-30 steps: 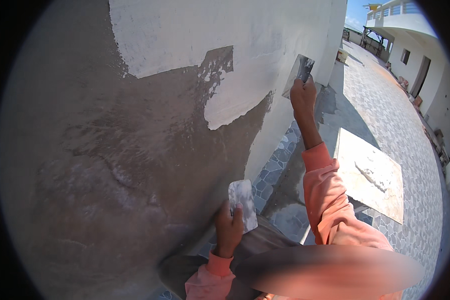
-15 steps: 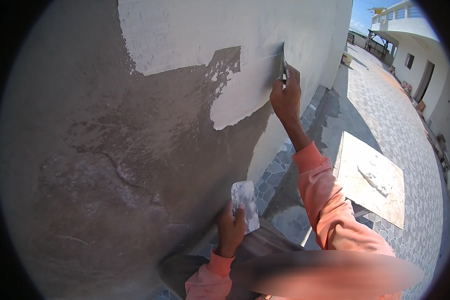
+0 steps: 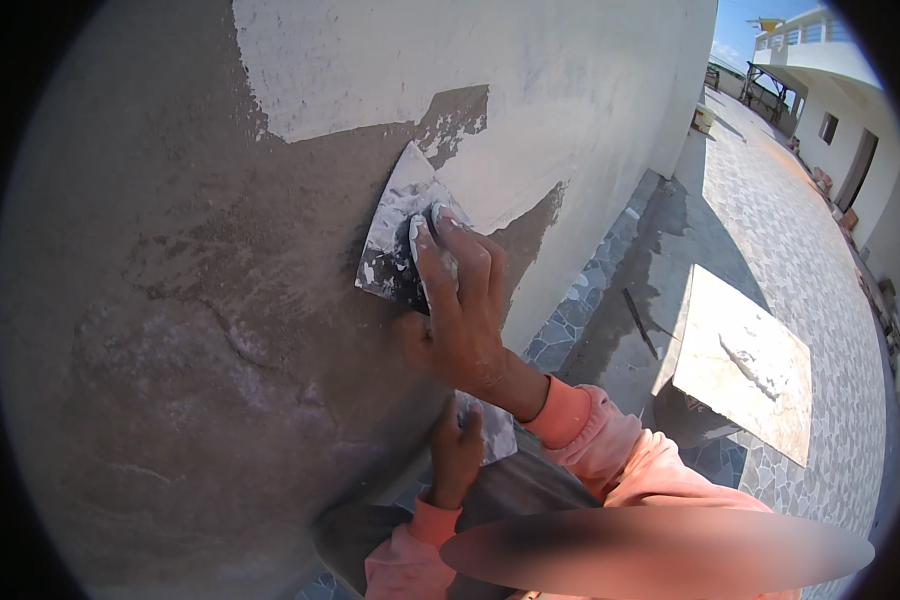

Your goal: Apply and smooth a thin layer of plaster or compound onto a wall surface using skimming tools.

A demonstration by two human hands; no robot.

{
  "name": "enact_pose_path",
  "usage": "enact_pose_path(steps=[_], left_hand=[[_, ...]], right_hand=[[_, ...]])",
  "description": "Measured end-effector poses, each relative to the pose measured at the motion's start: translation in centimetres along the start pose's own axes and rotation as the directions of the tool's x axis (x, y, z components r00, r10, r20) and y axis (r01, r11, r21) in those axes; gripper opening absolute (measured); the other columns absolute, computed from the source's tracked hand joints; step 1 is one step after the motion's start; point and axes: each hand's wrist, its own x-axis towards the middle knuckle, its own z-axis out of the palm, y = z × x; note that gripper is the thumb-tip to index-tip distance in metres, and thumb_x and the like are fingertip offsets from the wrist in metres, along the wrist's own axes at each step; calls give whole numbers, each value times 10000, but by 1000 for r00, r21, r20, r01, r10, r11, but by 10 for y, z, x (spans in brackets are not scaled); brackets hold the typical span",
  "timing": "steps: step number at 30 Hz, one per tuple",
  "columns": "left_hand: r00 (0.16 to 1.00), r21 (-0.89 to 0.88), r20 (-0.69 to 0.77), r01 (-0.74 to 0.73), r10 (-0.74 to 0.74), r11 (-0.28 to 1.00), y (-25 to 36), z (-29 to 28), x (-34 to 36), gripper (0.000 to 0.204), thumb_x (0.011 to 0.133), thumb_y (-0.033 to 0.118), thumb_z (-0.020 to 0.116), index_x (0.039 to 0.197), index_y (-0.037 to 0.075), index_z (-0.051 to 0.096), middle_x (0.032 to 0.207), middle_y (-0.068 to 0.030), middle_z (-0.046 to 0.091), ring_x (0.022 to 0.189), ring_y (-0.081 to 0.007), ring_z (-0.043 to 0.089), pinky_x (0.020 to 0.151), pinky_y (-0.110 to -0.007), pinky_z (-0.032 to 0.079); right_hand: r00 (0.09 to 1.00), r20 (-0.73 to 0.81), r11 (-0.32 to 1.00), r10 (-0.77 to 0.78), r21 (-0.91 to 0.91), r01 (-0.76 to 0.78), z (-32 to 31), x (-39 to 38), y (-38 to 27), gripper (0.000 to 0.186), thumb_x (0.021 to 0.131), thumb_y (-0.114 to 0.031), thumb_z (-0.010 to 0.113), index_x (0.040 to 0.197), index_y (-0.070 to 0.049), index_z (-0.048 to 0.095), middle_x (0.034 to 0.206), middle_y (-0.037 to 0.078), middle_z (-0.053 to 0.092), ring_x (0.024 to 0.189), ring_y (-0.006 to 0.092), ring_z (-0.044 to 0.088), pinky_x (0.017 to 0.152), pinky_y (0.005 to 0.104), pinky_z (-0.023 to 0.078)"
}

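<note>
My right hand (image 3: 465,300) grips a plastering trowel (image 3: 395,225), its metal blade smeared with white filler. The blade lies flat against, or very close to, the wall at the left edge of a fresh white coat (image 3: 510,180). Grey bare plaster (image 3: 250,240) spreads left of and below the blade. Lower down, near my knee, my left hand (image 3: 455,455) is closed on a small flat plastering trowel (image 3: 498,440), also smeared white. My right wrist partly hides that second trowel.
To the right, a pale square board (image 3: 715,370) carries a heap of white filler (image 3: 750,365) and sits raised above the paving. A thin dark stick (image 3: 640,322) lies by the wall's foot. A white building (image 3: 840,130) stands beyond the patterned paving (image 3: 840,400).
My right hand has swept the trowel down and left across the wall, from the coat's upper right to its left edge. My left hand has hardly moved.
</note>
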Motion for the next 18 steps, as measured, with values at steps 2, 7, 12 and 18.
enact_pose_path(steps=[2,7,12,18], left_hand=[[998,-26,-41,-46,45,999,-3,-1,-1,241,916,190,511,936,-50,521,852,-268,568,763,-423,538,715,-411,435],[992,21,24,127,-128,992,1,-11,-1,270,925,192,499,1029,-55,535,890,-229,598,767,-337,546,763,-381,445],[998,-72,37,57,-54,996,20,-6,0,258,930,191,493,1024,-45,538,869,-224,591,751,-320,549,746,-375,446],[1000,-84,20,-3,5,996,15,-4,0,244,934,189,491,1000,-41,538,833,-211,584,726,-295,538,733,-372,446]], right_hand=[[999,14,997,-38,60,37,-1,-8,-12,650,629,-38,567,1266,45,465,1290,249,412,1165,408,429,924,514,365],[1000,0,959,4,283,-4,-42,-19,8,615,701,96,481,1307,74,378,1278,288,426,1130,438,471,956,499,396],[701,-49,702,712,94,-706,-83,-17,110,260,847,-34,413,1083,43,491,927,175,558,776,245,523,695,355,433],[621,-134,631,772,53,-774,-50,-41,247,287,893,-139,399,1107,24,501,869,146,574,752,220,532,706,353,437]])
